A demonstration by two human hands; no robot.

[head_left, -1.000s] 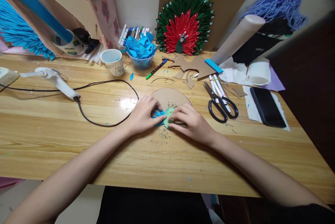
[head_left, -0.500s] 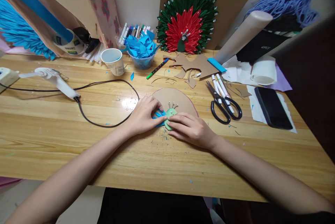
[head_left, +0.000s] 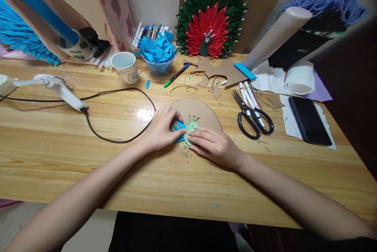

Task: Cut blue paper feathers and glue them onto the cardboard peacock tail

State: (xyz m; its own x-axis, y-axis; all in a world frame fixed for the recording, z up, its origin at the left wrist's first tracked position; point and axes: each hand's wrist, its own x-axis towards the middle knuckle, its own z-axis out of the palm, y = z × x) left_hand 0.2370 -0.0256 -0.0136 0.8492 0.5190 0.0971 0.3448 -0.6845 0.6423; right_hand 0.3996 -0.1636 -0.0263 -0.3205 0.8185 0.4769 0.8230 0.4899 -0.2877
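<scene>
A brown cardboard disc [head_left: 200, 110] lies on the wooden table [head_left: 118, 154] in front of me. On its near edge sits a small green paper peacock body [head_left: 190, 129] with pin-like crest tips, and blue paper petals [head_left: 177, 128] fan out to its left. My left hand [head_left: 160, 128] rests on the blue petals, its fingers curled and pressing them down. My right hand [head_left: 213, 146] lies flat over the disc's near right part, fingertips touching the green body.
Black-handled scissors [head_left: 251, 116] and white markers [head_left: 247, 95] lie right of the disc, a black phone [head_left: 309, 120] further right. A glue gun [head_left: 59, 87] with a black cord [head_left: 118, 126] lies at left. A paper cup [head_left: 125, 66], a bowl of blue petals [head_left: 159, 53] and a finished red-green peacock [head_left: 210, 24] stand behind.
Both hands stay on the craft piece; my right hand has slid slightly toward me and right, uncovering more of the green body. The view has shifted a little.
</scene>
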